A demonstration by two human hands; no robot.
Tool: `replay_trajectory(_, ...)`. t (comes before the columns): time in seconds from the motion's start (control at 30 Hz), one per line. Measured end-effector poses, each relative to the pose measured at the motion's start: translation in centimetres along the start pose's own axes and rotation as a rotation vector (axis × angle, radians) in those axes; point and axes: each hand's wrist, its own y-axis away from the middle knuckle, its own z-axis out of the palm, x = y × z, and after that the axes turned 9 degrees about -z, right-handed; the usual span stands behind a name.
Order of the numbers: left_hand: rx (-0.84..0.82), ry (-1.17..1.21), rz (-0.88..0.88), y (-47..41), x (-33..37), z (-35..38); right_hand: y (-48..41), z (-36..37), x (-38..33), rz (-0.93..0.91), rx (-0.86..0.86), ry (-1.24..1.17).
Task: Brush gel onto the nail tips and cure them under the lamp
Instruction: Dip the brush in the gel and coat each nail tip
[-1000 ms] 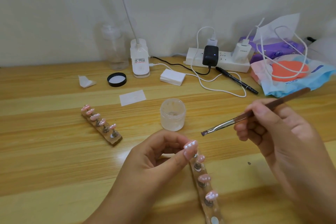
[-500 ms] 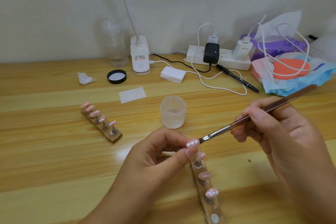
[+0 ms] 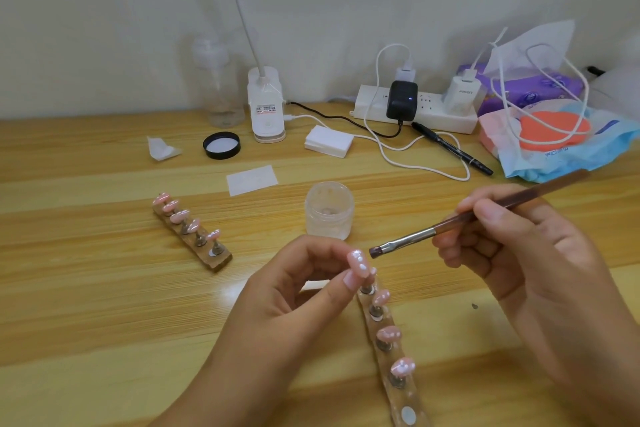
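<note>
My left hand point(image 3: 287, 302) pinches a pink nail tip point(image 3: 358, 263) on its stud, held up just above the near holder strip point(image 3: 394, 367), which carries three more pink tips. My right hand point(image 3: 519, 253) grips a brown-handled flat brush point(image 3: 460, 222); its bristles hover a little to the right of the pinched tip, not touching it. An open clear gel jar point(image 3: 329, 211) stands behind the hands. A second holder strip point(image 3: 192, 232) with several pink tips lies to the left. A white lamp base point(image 3: 266, 107) with a thin neck stands at the back.
At the back sit a clear pump bottle point(image 3: 216, 83), a black jar lid point(image 3: 221, 146), a white pad stack point(image 3: 329, 141), a power strip point(image 3: 415, 107) with chargers and white cables, a black pen point(image 3: 453, 149) and tissue packs point(image 3: 554, 135). A white wipe point(image 3: 252, 179) lies before the jar.
The brush tip came in to touch the pinched nail tip half a second ago and has since drawn back slightly to the right. My left hand has held its place.
</note>
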Motion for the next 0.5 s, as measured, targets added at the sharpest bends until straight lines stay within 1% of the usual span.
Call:
replay_trajectory(0.13, -0.005, -0.007, 0.005, 0.03, -0.04, -0.07, 0.13, 0.09, 0.06, -0.001, -0.023, -0.002)
replay_trajectory(0.3, 0.001, 0.023, -0.001, 0.04, -0.11, 0.04, 0.14, 0.23, 0.04, -0.024, 0.007, 0.014)
replay_trajectory(0.4, 0.009, 0.027, -0.011, 0.00, -0.15, 0.04, 0.28, 0.38, 0.10, -0.028, -0.016, 0.035)
replay_trajectory(0.5, 0.014, 0.029, -0.021, -0.04, -0.19, 0.00, 0.36, 0.37, 0.07, -0.027, 0.002, 0.050)
